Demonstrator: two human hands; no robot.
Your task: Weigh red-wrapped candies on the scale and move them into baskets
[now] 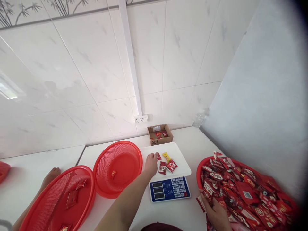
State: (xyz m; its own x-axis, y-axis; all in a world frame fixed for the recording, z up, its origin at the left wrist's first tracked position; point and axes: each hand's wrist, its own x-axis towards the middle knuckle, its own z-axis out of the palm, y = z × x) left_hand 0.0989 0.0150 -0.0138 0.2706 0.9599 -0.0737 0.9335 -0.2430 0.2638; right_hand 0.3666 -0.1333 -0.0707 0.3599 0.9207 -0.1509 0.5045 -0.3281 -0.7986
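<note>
My left hand (pixel 151 164) is over the white tray (pixel 181 163) of a blue digital scale (pixel 169 190). Its fingers are curled in a pinch at a small red snack packet (pixel 158 157). Beside it on the tray lie a yellow packet (pixel 166 156), a dark red packet (pixel 162 167) and a red-and-white packet (pixel 171 166). At the near left side of a red basket (pixel 199 175) heaped with red snack packets (pixel 243 189), my right hand (pixel 214 211) has its fingers closed round a striped-edge snack packet (pixel 201 204).
A red mesh basket (pixel 120 150) with one small packet stands left of the scale. Nearer is another red basket (pixel 51 189) holding a few packets, with another person's hand (pixel 51 176) behind it. A cardboard box (pixel 161 140) with packets sits by the wall, below a socket (pixel 141 119).
</note>
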